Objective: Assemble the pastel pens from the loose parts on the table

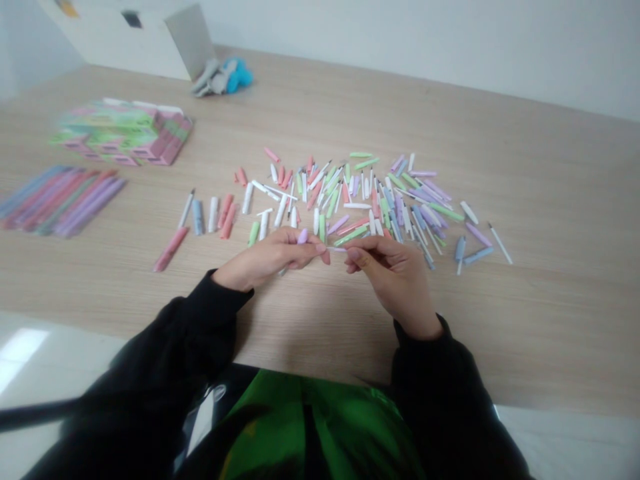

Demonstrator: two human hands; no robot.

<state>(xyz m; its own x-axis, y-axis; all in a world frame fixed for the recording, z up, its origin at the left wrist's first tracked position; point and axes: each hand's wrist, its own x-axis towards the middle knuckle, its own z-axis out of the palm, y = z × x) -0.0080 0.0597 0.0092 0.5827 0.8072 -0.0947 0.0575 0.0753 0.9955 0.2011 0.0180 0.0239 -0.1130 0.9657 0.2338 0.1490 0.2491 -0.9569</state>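
In front of the pile, my left hand [285,253] and my right hand [395,277] face each other just above the table. A thin pale lilac pen part [336,249] spans the gap between them, with one end pinched in the fingertips of each. From the curled fingers of my left hand sticks out a rounded lilac cap [303,236]; its lower part is hidden. Just beyond both hands lies a loose heap of pen parts [345,193]: coloured barrels, caps and white sticks with dark tips, in green, red, purple, blue and white.
A row of assembled coloured pens [60,200] lies at the left. Behind it are stacked pink and green boxes [123,133]. A white carton [187,40] stands at the back beside a grey and blue bundle [225,77]. A red pen [171,250] lies left of my hands.
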